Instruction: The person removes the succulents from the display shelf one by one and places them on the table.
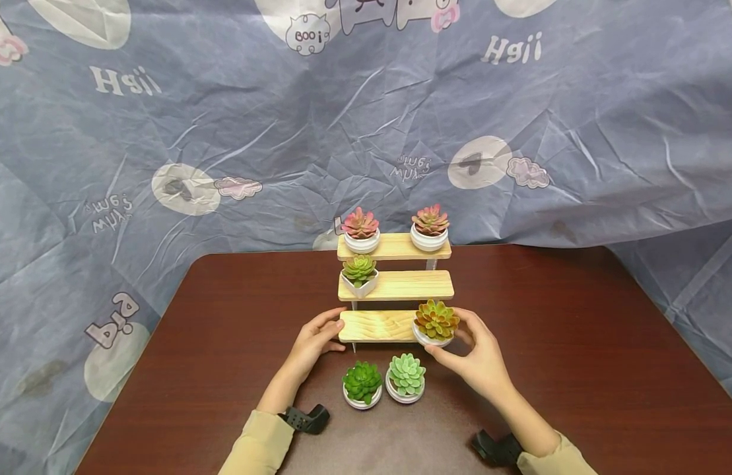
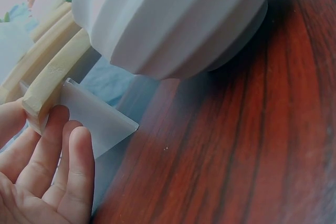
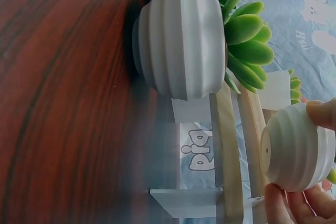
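My right hand (image 1: 477, 353) grips the white pot of a yellow-orange succulent (image 1: 437, 320) at the right end of the lowest tier. In the right wrist view this ribbed pot (image 3: 296, 148) shows its underside, with thumb and fingers on opposite sides. At the other end, my left hand (image 1: 311, 340) holds the edge of the three-tier wooden stand (image 1: 377, 326). The left wrist view shows fingers curled under the plank end (image 2: 39, 95), beside a clear side support (image 2: 97, 119). In front of the stand sit a dark green succulent (image 1: 362, 382) and a pale green succulent (image 1: 406, 376).
Two pink-red succulents, one left (image 1: 361, 231) and one right (image 1: 430, 229), occupy the top tier. A green succulent in an angular white pot (image 1: 360, 274) stands at the middle tier's left. Beneath everything is a dark red-brown table (image 1: 235, 310), with a patterned blue cloth (image 1: 318, 132) behind.
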The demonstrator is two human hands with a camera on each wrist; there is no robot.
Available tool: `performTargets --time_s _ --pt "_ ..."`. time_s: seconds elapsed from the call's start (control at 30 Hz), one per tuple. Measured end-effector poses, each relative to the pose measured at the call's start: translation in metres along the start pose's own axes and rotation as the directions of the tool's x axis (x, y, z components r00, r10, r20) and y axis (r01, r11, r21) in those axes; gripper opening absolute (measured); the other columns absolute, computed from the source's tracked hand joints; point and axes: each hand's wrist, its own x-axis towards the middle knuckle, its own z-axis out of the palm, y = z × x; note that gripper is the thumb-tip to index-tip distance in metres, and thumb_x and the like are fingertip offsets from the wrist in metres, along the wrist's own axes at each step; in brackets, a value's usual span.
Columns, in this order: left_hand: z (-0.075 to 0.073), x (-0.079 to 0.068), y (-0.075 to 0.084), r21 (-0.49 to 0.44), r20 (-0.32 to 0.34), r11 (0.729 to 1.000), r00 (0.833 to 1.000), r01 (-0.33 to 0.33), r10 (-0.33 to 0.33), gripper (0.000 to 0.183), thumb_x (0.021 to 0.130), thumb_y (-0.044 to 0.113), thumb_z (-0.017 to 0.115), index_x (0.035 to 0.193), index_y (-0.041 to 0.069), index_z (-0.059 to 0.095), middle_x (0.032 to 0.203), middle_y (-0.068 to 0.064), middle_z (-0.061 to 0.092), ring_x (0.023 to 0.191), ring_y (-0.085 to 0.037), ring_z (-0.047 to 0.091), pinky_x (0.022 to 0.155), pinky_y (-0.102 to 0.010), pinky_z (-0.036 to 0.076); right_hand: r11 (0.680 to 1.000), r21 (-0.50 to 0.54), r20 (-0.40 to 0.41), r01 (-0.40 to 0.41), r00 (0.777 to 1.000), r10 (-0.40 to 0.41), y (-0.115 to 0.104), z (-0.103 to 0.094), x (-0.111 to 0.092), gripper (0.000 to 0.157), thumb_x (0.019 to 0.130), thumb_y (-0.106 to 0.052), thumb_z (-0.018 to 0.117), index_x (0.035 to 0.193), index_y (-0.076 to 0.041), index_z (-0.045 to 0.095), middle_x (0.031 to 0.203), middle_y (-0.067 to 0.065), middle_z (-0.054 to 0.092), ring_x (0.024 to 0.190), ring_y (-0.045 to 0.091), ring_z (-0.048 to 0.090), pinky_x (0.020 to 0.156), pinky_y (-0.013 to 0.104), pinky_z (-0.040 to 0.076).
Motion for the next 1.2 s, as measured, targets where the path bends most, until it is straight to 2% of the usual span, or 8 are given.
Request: performTargets --time_s 0.2,0.53,0.7,0.97,1.2 --pt "0.0 0.001 0.001 -0.001 0.0 1.0 1.0 0.002 -0.002 0.045 0.098 0.013 0.053 0.138 -0.004 0.042 0.098 -0.005 0.062 0.084 -0.013 0.06 0.076 -0.043 0.056 1.0 0.019 0.003 -0.015 1.0 0.015 0.028 0.001 -0.003 0.064 0.065 0.001 0.085 0.122 -0.002 0.054 0.117 0.007 0.054 0.095 0.004 0.059 0.085 0.015 0.049" --pt "0.0 0.001 0.0 0.001 -0.004 1.0 1.0 0.003 -0.003 0.045 0.097 0.014 0.053 0.138 -0.004 0.042 0.098 -0.004 0.061 0.084 -0.013 0.06 0.075 -0.042 0.056 1.0 0.021 0.006 -0.014 1.0 0.014 0.032 -0.002 -0.01 0.064 0.065 -0.001 0.085 0.121 -0.003 0.053 0.116 0.004 0.053 0.096 0.002 0.059 0.086 0.015 0.049" --pt "0.0 0.0 0.0 -0.005 -0.005 1.0 1.0 0.004 -0.004 0.045 0.098 0.013 0.053 0.138 -0.003 0.043 0.097 -0.004 0.061 0.084 -0.013 0.06 0.076 -0.042 0.056 1.0 -0.014 0.008 -0.019 1.0 0.019 0.029 -0.004 -0.013 0.067 0.063 0.003 0.085 0.121 -0.002 0.053 0.116 0.006 0.054 0.096 -0.002 0.057 0.083 0.014 0.049" --pt "0.0 0.0 0.0 -0.003 0.002 1.0 1.0 -0.002 0.002 0.045 0.098 0.013 0.052 0.138 -0.004 0.042 0.099 -0.004 0.061 0.086 -0.013 0.061 0.077 -0.045 0.055 0.999 -0.033 0.017 -0.012 1.0 0.012 0.003 -0.009 -0.018 0.063 0.062 0.009 0.083 0.118 0.005 0.053 0.113 0.011 0.055 0.095 -0.006 0.055 0.081 0.012 0.049" --pt "-0.001 0.0 -0.001 -0.006 0.008 1.0 1.0 -0.004 0.004 0.045 0.098 0.013 0.052 0.138 -0.004 0.042 0.099 -0.004 0.061 0.086 -0.013 0.061 0.076 -0.044 0.056 0.999 -0.04 0.03 -0.027 0.999 0.028 0.005 -0.012 -0.023 0.063 0.063 0.008 0.083 0.118 0.004 0.052 0.115 0.011 0.053 0.097 -0.007 0.054 0.08 0.013 0.05"
